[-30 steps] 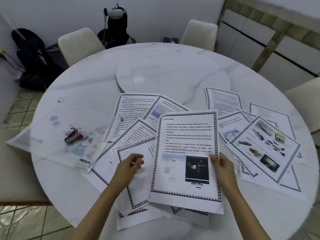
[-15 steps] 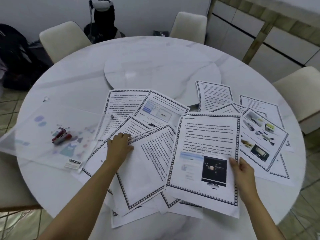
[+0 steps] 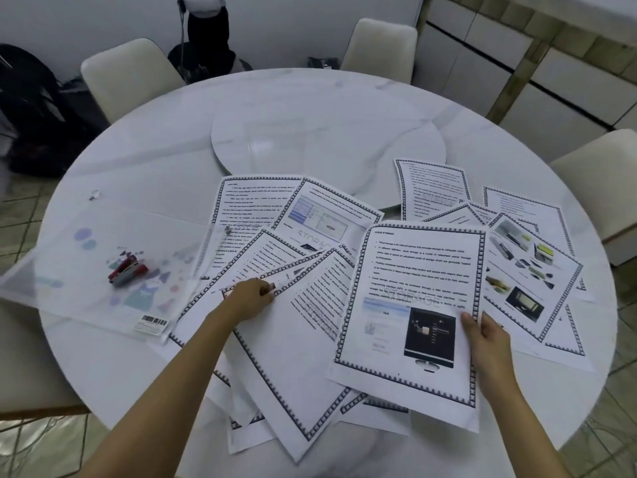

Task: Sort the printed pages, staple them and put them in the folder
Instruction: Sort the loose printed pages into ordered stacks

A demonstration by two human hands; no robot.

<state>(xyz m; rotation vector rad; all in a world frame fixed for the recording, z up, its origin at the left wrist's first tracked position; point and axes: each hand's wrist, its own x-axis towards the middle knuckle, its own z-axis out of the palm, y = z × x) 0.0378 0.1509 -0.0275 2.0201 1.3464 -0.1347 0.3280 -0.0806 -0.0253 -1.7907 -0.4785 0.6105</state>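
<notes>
Several printed pages with dark patterned borders lie fanned over the near half of the round white table (image 3: 144, 160). My right hand (image 3: 487, 338) grips the right edge of a page (image 3: 410, 298) with text above a picture of a black monitor. My left hand (image 3: 250, 298) pinches the top corner of a tilted text page (image 3: 296, 357) in the middle of the pile. A page of product photos (image 3: 524, 270) lies at the right. At the left, a translucent folder (image 3: 79, 270) rests flat with a red stapler (image 3: 127, 270) on it.
A round turntable (image 3: 327, 143) sits in the table's middle. Pale chairs (image 3: 129, 74) stand around the table. Black bags (image 3: 31, 108) and a dark stand (image 3: 206, 36) are by the far wall. Cabinets (image 3: 551, 81) run along the right.
My right hand carried the monitor page from the centre toward the right. My left hand reached forward and took hold of the corner of the tilted text page.
</notes>
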